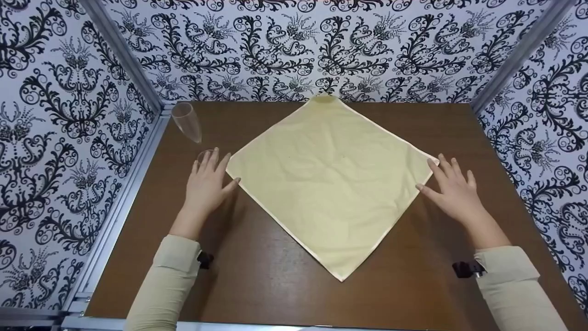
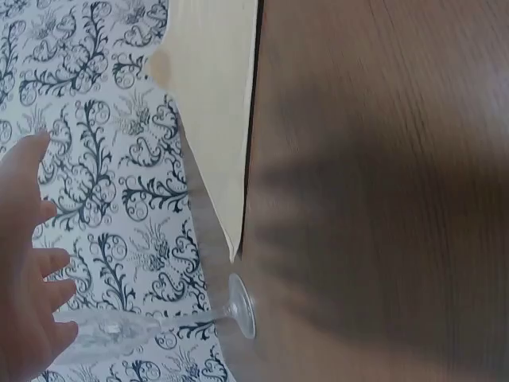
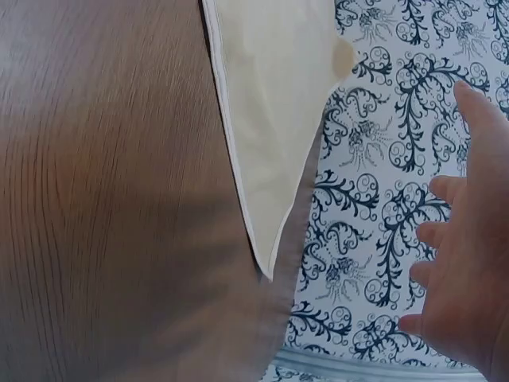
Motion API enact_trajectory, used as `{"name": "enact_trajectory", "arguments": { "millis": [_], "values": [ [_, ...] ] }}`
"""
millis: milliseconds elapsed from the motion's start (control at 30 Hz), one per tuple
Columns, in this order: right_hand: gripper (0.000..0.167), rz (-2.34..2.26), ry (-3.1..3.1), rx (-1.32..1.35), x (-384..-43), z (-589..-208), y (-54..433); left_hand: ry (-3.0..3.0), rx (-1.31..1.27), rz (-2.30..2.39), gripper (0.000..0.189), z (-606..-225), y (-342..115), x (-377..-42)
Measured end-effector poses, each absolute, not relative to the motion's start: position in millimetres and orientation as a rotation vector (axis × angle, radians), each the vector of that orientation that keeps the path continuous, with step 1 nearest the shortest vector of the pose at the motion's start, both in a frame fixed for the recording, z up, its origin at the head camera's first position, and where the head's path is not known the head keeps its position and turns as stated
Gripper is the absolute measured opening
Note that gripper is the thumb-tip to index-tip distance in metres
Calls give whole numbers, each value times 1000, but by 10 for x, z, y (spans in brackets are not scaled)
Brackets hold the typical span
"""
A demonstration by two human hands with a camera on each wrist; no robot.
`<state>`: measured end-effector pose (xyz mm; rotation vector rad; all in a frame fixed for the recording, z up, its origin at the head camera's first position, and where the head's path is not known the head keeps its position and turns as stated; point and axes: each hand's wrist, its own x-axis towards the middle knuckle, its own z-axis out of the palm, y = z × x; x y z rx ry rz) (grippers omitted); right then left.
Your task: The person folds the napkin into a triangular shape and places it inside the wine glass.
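A pale yellow cloth napkin [image 1: 321, 179] with a white hem lies spread as a diamond on the brown table, its far corner reaching the patterned wall. Over its left corner hovers my left hand [image 1: 206, 181], fingers spread and holding nothing. My right hand [image 1: 455, 188] is likewise spread above the right corner, with nothing in its grasp. Both wrist views show the hands raised clear of the napkin [image 2: 215, 119]. Beyond the left hand stands a clear champagne flute [image 1: 187, 122], its foot [image 2: 242, 306] near the napkin's left corner; fingers partly hide that foot in the head view.
The wooden table [image 1: 275, 294] is bordered by metal rails [image 1: 124, 202] at the left and front. White walls with black scrollwork [image 1: 294, 50] rise behind it and on both sides.
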<state>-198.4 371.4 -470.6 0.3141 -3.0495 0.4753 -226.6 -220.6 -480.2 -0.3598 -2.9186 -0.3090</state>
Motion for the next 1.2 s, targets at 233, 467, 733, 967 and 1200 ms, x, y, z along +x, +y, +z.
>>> {"name": "enact_trajectory", "arguments": {
  "millis": [233, 467, 733, 967, 1200],
  "values": [
    [79, 501, -3038, 371, -1942, -4717, 3584, -2902, -430, -295, 69, -4806, -2055, -2260],
    [72, 508, -2982, 461, -1902, -4759, 3442, -2862, -545, -278, 62, -4829, -1834, -2239],
    [66, 470, -2961, 567, -1887, -4818, 3300, -2838, -657, -265, 54, -4881, -1588, -2227],
    [62, 457, -2988, 644, -1853, -4877, 3170, -2805, -762, -280, 48, -4927, -1439, -2139],
    [64, 457, -3015, 718, -1843, -4937, 3057, -2747, -897, -304, 42, -4935, -1254, -2066]
  ]
}}
